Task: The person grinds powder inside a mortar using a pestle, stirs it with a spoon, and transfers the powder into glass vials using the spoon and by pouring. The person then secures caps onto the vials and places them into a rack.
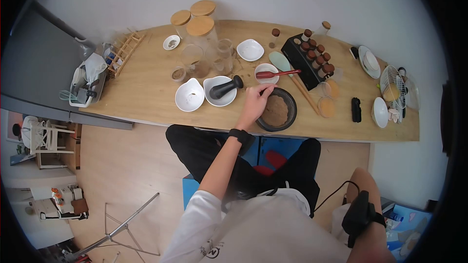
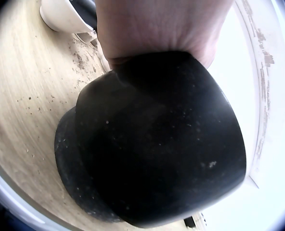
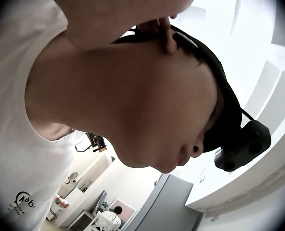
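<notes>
My left hand (image 1: 257,101) grips the near-left rim of a black mortar (image 1: 294,109) that holds brown powder (image 1: 275,111). In the left wrist view the mortar's dark outer wall (image 2: 161,139) fills the middle, below the heel of the hand (image 2: 157,29); the fingertips are hidden there. My right arm is raised at the lower right of the head view, its hand out of sight. Part of the right hand (image 3: 118,21) shows beside the person's head in the right wrist view, fingers unclear.
Left of the mortar, a black pestle (image 1: 227,87) rests in a white bowl (image 1: 213,98) beside another white bowl (image 1: 189,95). Behind are a red spatula (image 1: 278,74) on a small dish, a black rack (image 1: 298,61) of jars, and wooden-lidded jars (image 1: 201,27). A wooden spoon handle (image 1: 305,95) lies right.
</notes>
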The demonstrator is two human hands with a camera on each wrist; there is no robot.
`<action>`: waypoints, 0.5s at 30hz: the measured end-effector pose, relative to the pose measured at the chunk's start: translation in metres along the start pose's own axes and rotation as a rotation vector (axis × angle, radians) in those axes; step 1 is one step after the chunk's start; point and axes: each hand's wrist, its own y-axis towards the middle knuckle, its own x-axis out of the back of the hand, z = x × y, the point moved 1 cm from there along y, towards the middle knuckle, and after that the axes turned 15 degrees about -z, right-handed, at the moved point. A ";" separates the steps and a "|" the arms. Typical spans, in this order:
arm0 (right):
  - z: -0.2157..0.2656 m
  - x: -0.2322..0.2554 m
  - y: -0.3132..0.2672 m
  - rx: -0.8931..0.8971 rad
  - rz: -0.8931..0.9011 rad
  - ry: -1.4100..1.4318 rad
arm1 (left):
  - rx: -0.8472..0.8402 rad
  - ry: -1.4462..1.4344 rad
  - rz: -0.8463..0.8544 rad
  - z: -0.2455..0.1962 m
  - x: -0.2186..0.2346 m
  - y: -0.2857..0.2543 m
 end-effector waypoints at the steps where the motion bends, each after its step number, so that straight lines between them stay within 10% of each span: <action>1: -0.002 0.001 0.001 -0.014 0.005 0.092 | -0.006 -0.002 -0.004 0.000 -0.001 0.002; 6: -0.016 0.007 0.004 -0.052 0.007 0.441 | -0.023 -0.047 -0.021 0.003 -0.003 0.002; 15: -0.014 0.004 0.002 0.102 -0.105 -0.086 | 0.027 0.006 0.020 0.005 -0.001 0.003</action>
